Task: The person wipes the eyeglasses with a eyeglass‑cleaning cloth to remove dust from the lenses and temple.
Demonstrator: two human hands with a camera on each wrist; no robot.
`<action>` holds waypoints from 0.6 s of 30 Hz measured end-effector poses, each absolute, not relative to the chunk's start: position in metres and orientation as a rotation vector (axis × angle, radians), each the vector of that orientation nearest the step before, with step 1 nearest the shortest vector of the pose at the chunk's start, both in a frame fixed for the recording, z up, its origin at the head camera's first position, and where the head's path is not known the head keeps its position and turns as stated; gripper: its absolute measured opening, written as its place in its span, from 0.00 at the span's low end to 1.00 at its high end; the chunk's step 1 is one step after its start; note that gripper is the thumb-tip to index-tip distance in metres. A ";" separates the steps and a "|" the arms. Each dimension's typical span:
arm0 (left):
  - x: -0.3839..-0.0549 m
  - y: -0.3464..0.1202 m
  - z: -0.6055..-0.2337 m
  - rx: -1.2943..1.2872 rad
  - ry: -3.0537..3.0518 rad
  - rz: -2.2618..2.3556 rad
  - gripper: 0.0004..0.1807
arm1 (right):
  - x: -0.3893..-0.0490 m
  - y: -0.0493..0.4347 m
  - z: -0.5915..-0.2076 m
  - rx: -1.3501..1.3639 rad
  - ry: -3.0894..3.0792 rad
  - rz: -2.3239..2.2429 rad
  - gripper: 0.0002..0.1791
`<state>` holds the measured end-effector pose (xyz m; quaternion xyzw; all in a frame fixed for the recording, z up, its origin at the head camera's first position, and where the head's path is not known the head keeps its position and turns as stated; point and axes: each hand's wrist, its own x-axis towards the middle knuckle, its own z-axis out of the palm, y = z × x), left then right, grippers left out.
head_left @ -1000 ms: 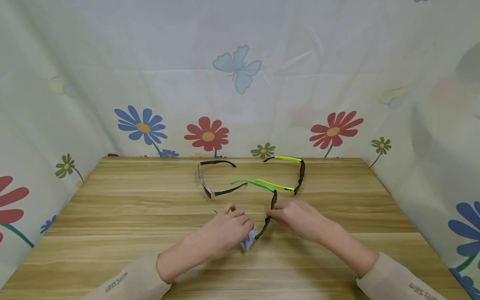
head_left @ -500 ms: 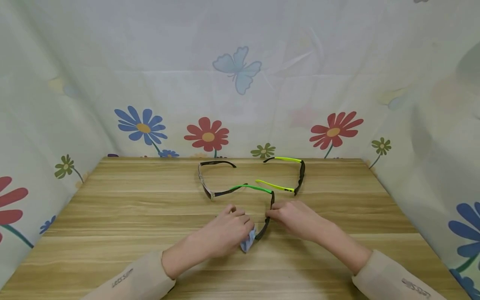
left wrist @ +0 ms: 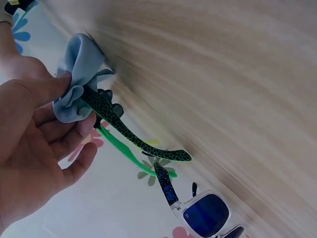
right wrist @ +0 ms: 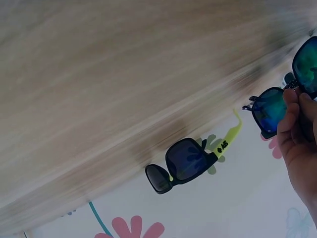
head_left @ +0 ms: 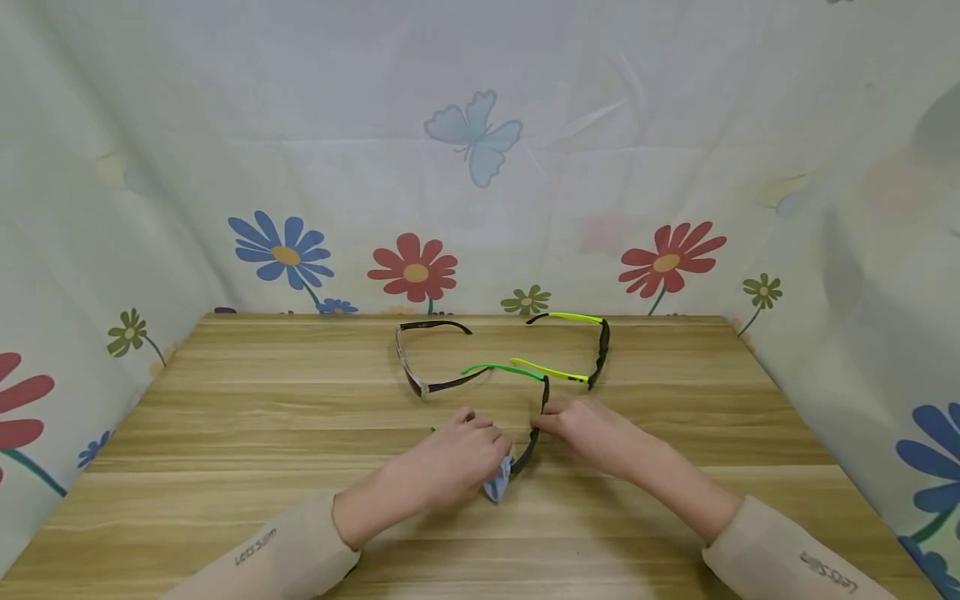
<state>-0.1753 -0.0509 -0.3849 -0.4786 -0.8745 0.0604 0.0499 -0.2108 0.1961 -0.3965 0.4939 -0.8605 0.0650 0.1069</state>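
One pair of green-templed sunglasses (head_left: 527,454), over the bench (head_left: 225,458), between both hands, lens front running near to far, temples pointing left. Left hand (head_left: 457,458): fingers pinching a blue cloth (head_left: 498,483) round one hinge end; right hand (head_left: 588,429): fingers pinching the bridge

Sunglasses, three pairs: green pair (right wrist: 270,110) at head-view clock centre, clear pair (left wrist: 207,215) at 10 o'clock, yellow pair (right wrist: 187,159) at 1. Cloth (left wrist: 81,62), one, at 7. Hands, two: left hand (head_left: 459,458) at 8, right hand (head_left: 587,428) at 3. Sleeves (head_left: 307,542), two, at 8 and 4. Table (head_left: 225,417), one. Butterfly print (head_left: 480,137), one, toward 12.
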 end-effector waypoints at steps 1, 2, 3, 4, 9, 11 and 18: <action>-0.176 -0.051 -0.384 -1.461 -2.659 0.184 0.10 | -0.211 0.197 -0.396 1.461 -2.526 0.206 0.08; -0.176 -0.052 -0.384 -1.464 -2.656 0.188 0.10 | -0.211 0.197 -0.396 1.463 -2.521 0.217 0.09; -0.176 -0.052 -0.384 -1.467 -2.652 0.190 0.09 | -0.212 0.197 -0.395 1.465 -2.519 0.229 0.10; -0.176 -0.053 -0.383 -1.467 -2.650 0.196 0.09 | -0.212 0.198 -0.395 1.466 -2.516 0.241 0.11; -0.176 -0.054 -0.380 -1.466 -2.639 0.244 0.10 | -0.212 0.199 -0.393 1.467 -2.511 0.256 0.12; -0.176 -0.055 -0.379 -1.470 -2.633 0.264 0.11 | -0.211 0.198 -0.392 1.467 -2.514 0.253 0.12; -0.175 -0.057 -0.375 -1.508 -2.601 0.334 0.11 | -0.206 0.195 -0.385 1.467 -2.490 0.099 0.15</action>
